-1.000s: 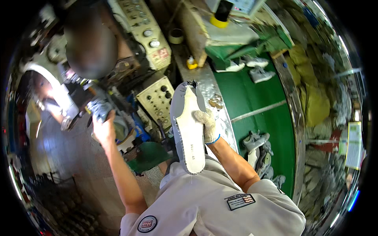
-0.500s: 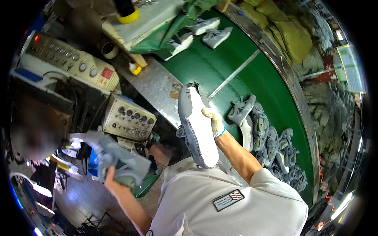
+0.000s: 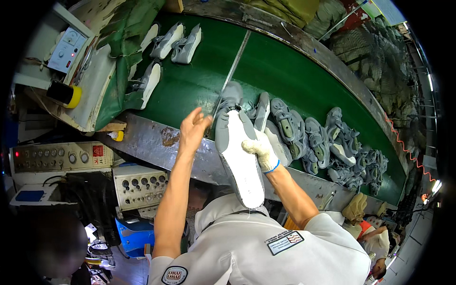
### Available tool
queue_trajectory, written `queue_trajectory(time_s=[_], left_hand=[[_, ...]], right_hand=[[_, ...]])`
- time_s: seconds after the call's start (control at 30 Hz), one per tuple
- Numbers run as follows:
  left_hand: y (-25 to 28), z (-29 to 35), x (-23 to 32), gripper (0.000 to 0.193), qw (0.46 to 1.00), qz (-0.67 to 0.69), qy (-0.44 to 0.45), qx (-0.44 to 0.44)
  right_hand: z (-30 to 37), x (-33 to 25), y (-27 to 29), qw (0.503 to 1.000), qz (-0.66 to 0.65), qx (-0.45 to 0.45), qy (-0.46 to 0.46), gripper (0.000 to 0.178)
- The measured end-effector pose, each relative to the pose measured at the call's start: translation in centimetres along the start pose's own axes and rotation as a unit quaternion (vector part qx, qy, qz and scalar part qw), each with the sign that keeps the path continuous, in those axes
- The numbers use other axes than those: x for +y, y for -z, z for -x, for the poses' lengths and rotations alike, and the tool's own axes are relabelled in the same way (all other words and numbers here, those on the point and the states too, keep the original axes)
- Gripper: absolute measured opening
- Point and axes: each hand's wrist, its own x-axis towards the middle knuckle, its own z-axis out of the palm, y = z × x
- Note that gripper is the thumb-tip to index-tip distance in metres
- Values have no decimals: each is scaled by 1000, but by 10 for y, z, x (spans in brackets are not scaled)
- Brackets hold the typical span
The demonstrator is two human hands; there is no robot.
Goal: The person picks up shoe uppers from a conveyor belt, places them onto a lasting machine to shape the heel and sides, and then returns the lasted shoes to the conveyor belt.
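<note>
1. Head view, far left: a yellow-capped tool [image 3: 63, 93] sits on the grey ledge above the control boxes [image 3: 140, 186]. Our left arm passes over the boxes, so a dropped elbow could, we judge, knock a dial.
2. Our bare left hand [image 3: 194, 128] is raised over the metal edge of the green conveyor belt [image 3: 285, 76], its fingers spread and holding nothing, just beside the toe of the grey shoe upper [image 3: 239, 152]. Should it close late or off-centre, we think the upper could twist and slip.
3. That grey shoe upper, pale insole side up, is held over the belt's edge, its heel end near our chest. Our gloved right hand [image 3: 260, 151] grips one side of it, fingers clenched over the rim. A one-sided grip on a long, soft piece looks likely to let it sag or drop onto the belt.
4. To the right, a row of grey uppers [image 3: 327, 147] lies crowded on the belt. A dropped upper could, we judge, land among them and disturb the row.
</note>
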Motion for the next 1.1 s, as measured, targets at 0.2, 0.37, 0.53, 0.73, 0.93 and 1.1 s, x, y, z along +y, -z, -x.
queue_trajectory(time_s=[0.2,0.37,0.53,0.73,0.93,1.1], left_hand=[[-4,21,60,43,989,-65,-99,-83],[35,34,54,15,904,-286,-311,58],[93,45,45,19,947,-233,-211,67],[124,113,38,23,994,-49,-46,85],[178,181,9,28,980,-49,-25,191],[217,228,6,22,920,-298,-92,239]], right_hand=[[-9,-15,-34,999,29,-16,-26,78],[-21,-5,-57,991,66,-102,-64,80],[-19,-3,-94,978,106,-157,-89,79],[-9,17,-147,948,266,-174,6,77],[17,51,-202,881,423,-205,58,90],[40,67,-245,853,449,-258,64,88]])
